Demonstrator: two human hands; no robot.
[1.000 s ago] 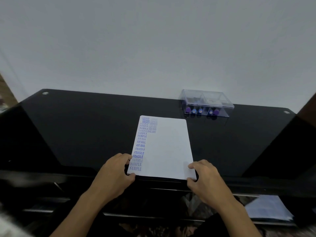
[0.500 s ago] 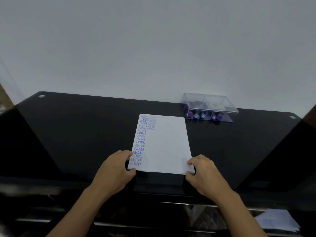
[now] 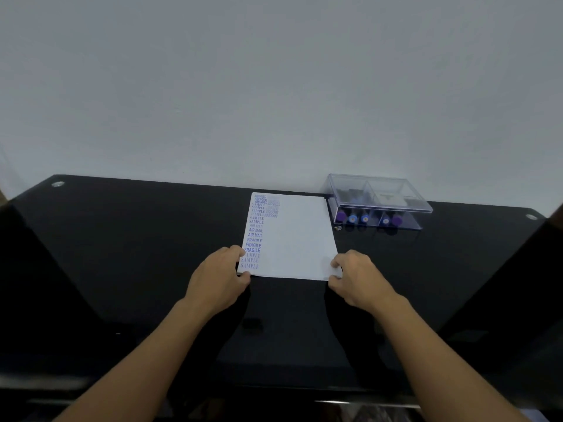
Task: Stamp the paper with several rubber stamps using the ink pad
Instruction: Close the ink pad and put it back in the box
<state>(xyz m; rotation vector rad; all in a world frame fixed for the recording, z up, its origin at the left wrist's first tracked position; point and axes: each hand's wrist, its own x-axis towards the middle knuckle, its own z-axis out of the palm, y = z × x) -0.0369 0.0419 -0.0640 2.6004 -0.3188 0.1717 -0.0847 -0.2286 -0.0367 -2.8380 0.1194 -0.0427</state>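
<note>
The left hand [image 3: 217, 277] curls its fingers over the 7 o'clock corner of the paper [image 3: 298, 239], thumb at the near edge, pinching the sheet. The right hand [image 3: 361, 280] pinches the 5 o'clock corner, with a fingertip on top and the thumb at the edge. The 1 sheet lies flat on the black glass table [image 3: 137, 254], its long side running away from the person. Down its left margin runs blue print: nearest are 3 SAMPLE lines, then 3 FRAGILE, then 3 AIR MAIL; the farther lines are too small to count. At 2 o'clock from the sheet, just beside its far right corner, stands 1 clear lidded box [image 3: 393, 190]. Along its near wall 5 stamps [image 3: 365, 219] show round ends, 2 purple and 3 blue. 2 metal fittings [image 3: 58, 184] sit at the table's far corners, below a grey wall [image 3: 274, 86].
</note>
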